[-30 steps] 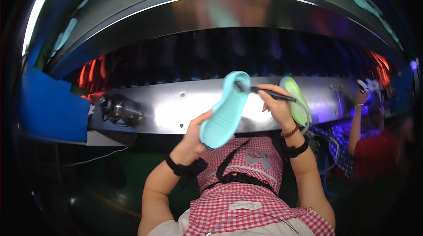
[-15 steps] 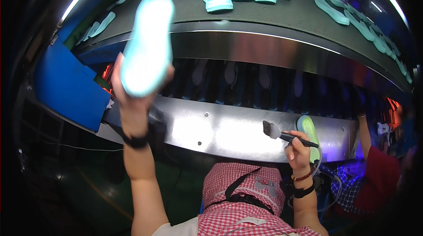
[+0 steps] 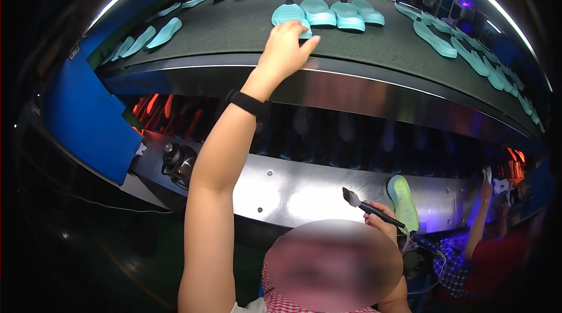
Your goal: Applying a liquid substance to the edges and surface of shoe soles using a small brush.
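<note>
My left hand [image 3: 285, 50] reaches up to the conveyor belt, its fingers over the near end of a pale turquoise shoe sole [image 3: 287, 13] and its thumb spread away. That sole is the leftmost in a row of similar soles [image 3: 349, 17]. My right hand [image 3: 381, 216] is closed around a brush [image 3: 374, 210] with a black handle and dark bristles pointing up and left. A thin tube runs from the handle's end. Next to it, a sole with a lime-yellow face [image 3: 403, 203] rests on the metal ledge [image 3: 310, 196].
More soles lie along the belt [image 3: 228, 32] at left [image 3: 165, 33] and right [image 3: 434, 38]. Below the belt is a dark slot with red-glowing parts. A dark kettle-like vessel [image 3: 177, 164] stands on the ledge at left. A co-worker's arm [image 3: 481, 219] is at right; another person stands beyond the belt.
My left hand has let go of the sole it held and moved right to the row. An extra sole now lies on the belt's left. My right hand and brush have shifted slightly down and left.
</note>
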### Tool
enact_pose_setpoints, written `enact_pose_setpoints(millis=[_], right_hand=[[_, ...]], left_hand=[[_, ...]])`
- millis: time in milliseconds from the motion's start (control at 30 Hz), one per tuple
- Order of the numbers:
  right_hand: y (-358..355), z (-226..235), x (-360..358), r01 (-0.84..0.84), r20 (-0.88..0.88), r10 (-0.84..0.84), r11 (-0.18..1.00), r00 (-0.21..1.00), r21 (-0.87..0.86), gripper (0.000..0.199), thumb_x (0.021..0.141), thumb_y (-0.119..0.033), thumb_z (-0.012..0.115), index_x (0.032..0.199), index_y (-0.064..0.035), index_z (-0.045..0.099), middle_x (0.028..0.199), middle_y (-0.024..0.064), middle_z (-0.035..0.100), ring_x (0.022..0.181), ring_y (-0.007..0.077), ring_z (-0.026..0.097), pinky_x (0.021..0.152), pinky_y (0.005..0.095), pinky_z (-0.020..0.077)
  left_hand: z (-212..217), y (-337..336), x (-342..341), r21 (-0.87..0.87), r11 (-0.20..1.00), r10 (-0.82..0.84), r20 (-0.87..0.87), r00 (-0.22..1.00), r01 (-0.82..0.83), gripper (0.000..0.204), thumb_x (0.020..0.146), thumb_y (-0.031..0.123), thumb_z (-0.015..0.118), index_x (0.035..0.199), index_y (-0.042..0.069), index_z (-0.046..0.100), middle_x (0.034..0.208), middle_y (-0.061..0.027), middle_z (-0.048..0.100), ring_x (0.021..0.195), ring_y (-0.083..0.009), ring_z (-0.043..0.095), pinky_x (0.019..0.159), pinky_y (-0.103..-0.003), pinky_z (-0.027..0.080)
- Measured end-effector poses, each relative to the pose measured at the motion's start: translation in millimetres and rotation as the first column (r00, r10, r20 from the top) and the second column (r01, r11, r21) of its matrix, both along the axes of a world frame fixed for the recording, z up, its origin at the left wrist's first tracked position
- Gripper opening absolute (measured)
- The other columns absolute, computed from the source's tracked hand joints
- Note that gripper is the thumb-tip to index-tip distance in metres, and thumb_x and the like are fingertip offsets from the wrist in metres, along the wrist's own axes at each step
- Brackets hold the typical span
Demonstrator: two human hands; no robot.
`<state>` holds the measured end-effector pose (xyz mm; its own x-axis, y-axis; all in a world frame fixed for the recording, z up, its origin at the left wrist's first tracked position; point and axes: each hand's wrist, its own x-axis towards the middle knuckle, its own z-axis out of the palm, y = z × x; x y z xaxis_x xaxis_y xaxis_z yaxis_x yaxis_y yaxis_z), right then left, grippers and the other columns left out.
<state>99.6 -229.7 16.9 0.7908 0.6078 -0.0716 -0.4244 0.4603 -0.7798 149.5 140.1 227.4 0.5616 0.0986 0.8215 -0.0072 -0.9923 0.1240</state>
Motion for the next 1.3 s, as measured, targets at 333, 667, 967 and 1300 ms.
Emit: enact_pose_setpoints(millis=[333, 667, 967, 1300], right_hand=[[-31, -10, 17, 0.144, 0.064, -0.145, 0.989, 0.987, 0.018, 0.022, 0.075, 0.000, 0.058, 0.097, 0.0005, 0.056, 0.096, 0.0152, 0.061, 0.083, 0.0189, 0.058, 0.071, 0.0264, 0.0449], [-27, 17, 25, 0.006, 0.104, -0.023, 0.986, 0.994, 0.164, 0.019, 0.075, 0.006, 0.054, 0.094, 0.0046, 0.058, 0.093, 0.0164, 0.062, 0.091, 0.0242, 0.059, 0.086, 0.0326, 0.0444], [33, -9, 24, -0.140, 0.101, 0.150, 0.986, 0.984, -0.094, 0.021, 0.074, -0.003, 0.065, 0.095, 0.0022, 0.063, 0.085, 0.0068, 0.064, 0.075, 0.0099, 0.057, 0.068, 0.0215, 0.0441], [66, 20, 1, 0.206, 0.717, 0.159, 0.896, 0.679, -0.393, 0.021, 0.072, -0.009, 0.068, 0.092, -0.0034, 0.066, 0.076, 0.0073, 0.062, 0.073, 0.0138, 0.059, 0.066, 0.0239, 0.0464]], left_hand=[[-13, -35, -76, -0.493, 0.831, 0.075, 0.557, 0.827, 0.257, 0.032, 0.078, 0.019, 0.063, 0.101, 0.002, 0.049, 0.094, -0.0076, 0.054, 0.083, -0.0171, 0.055, 0.072, -0.032, 0.043], [-165, -85, -182, -0.598, -0.743, -0.465, 0.784, 0.412, 0.300, 0.091, 0.076, 0.064, 0.047, 0.132, -0.003, 0.026, 0.121, -0.0230, 0.044, 0.107, -0.0387, 0.050, 0.091, -0.052, 0.040], [-226, -191, -160, -0.409, -0.911, -0.272, 0.700, 0.660, 0.058, 0.093, 0.071, 0.080, 0.021, 0.134, 0.012, 0.031, 0.123, -0.0211, 0.044, 0.113, -0.0380, 0.043, 0.096, -0.057, 0.030], [-237, -212, -144, -0.561, -0.810, -0.144, 0.471, 0.870, 0.170, 0.067, 0.086, 0.060, 0.018, 0.129, 0.012, 0.037, 0.121, -0.0083, 0.047, 0.111, -0.0239, 0.046, 0.096, -0.039, 0.035]])
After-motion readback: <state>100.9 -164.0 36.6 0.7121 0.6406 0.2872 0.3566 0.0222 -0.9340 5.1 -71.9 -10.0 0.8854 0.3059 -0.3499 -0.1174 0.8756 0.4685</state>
